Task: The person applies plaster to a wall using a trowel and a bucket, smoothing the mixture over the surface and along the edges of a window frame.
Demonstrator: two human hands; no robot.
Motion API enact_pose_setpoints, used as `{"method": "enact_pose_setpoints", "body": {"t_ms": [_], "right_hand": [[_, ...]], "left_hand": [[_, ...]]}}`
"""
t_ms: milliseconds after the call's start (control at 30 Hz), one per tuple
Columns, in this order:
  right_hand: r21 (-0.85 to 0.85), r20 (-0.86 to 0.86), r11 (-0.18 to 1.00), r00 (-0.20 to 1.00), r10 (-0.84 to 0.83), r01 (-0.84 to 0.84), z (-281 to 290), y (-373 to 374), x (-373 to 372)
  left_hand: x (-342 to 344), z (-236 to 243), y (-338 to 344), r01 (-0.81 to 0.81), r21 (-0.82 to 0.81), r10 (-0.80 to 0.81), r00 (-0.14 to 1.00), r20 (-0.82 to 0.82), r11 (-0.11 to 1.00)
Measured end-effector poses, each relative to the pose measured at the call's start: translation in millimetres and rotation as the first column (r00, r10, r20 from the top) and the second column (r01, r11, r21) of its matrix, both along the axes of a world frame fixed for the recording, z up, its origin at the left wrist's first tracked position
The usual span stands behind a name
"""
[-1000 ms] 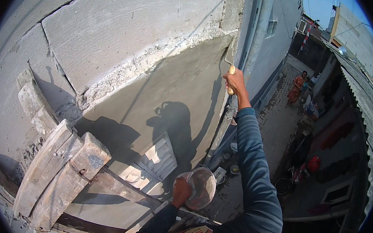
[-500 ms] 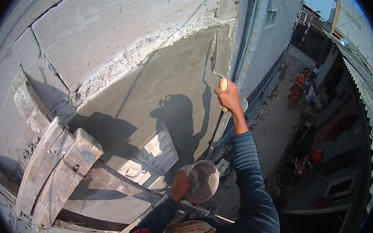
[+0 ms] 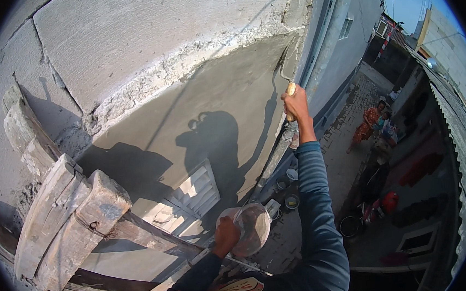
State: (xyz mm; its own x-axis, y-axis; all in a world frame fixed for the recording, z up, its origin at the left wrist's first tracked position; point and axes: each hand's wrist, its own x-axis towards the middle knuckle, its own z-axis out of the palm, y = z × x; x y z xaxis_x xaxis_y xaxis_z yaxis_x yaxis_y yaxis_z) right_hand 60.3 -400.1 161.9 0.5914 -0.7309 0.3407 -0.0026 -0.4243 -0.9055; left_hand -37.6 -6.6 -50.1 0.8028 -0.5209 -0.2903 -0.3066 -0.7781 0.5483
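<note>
My right hand (image 3: 300, 108) is wrapped round the pale wooden handle of a trowel (image 3: 291, 90). The trowel's blade lies along the right edge of a patch of smooth grey plaster (image 3: 215, 92), beside the wall's corner. Lower down, my left hand (image 3: 227, 236) grips the rim of a pale, mortar-smeared bucket (image 3: 255, 229). Only a grey smear shows on the bucket's inside; its bottom is hard to make out. My shadow falls across the plaster.
Weathered timber beams (image 3: 88, 211) stand close on the left. Below right runs a paved alley (image 3: 335, 134) with a person in orange (image 3: 367, 123) holding a child, and a parked red motorbike (image 3: 373, 208). A corrugated roof edge (image 3: 452, 102) borders the right side.
My right hand and the trowel have moved slightly up and right along the plaster's edge. The bucket stays in my left hand. The view has shifted a little, and the person below is nearer.
</note>
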Motion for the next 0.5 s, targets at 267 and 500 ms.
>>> {"method": "enact_pose_setpoints", "body": {"t_ms": [267,500], "right_hand": [[-0.205,-0.024,0.977,0.998,0.059,-0.063,-23,76,-27],[0.176,0.153,0.981,0.986,0.058,-0.085,26,-20,-40]], "left_hand": [[9,-17,2,0.034,0.004,-0.034,0.999,0.021,0.999],[-1,-13,1,0.055,0.014,-0.055,0.998,0.005,0.998]]}}
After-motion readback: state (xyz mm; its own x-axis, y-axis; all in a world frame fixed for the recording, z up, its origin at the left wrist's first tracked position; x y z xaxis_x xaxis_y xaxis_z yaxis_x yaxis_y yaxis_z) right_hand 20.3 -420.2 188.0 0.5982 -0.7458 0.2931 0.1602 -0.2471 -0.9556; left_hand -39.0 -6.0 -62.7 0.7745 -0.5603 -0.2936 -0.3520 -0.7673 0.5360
